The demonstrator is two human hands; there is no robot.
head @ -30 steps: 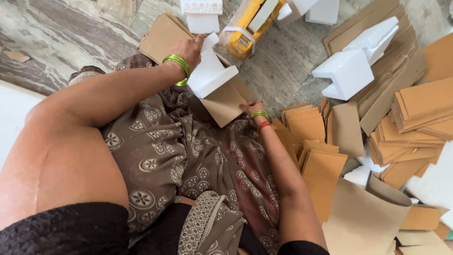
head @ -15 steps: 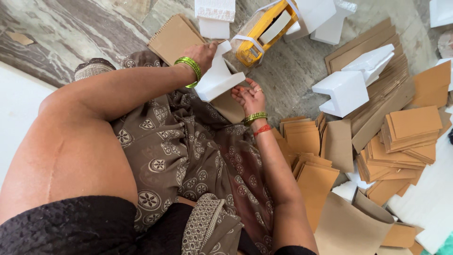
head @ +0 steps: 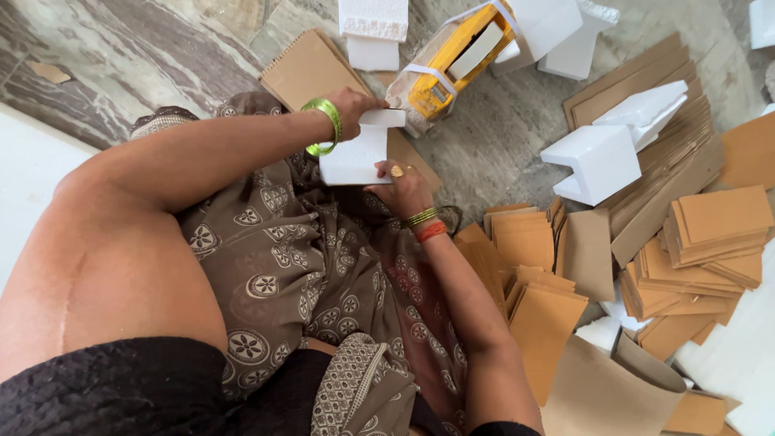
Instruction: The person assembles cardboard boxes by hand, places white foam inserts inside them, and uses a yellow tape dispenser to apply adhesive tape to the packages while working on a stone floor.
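My left hand (head: 353,105), with a green bangle at the wrist, grips the top of a white foam block (head: 353,153) held over my lap. My right hand (head: 402,190), with a ring and green and red bangles, holds the block's lower right edge. Under the block lies a brown cardboard piece (head: 413,153), partly hidden. My patterned brown skirt (head: 299,266) is beneath it all.
A yellow boxed item in clear wrap (head: 452,64) lies ahead on the stone floor. White foam blocks (head: 601,157) and stacks of brown cardboard sheets (head: 710,234) spread on the right. A flat cardboard piece (head: 307,69) and more foam (head: 373,32) lie ahead.
Both hands have drawn the foam block closer together over the cardboard piece; my right hand rose from the cardboard's lower edge to the block. The view shifted slightly downward.
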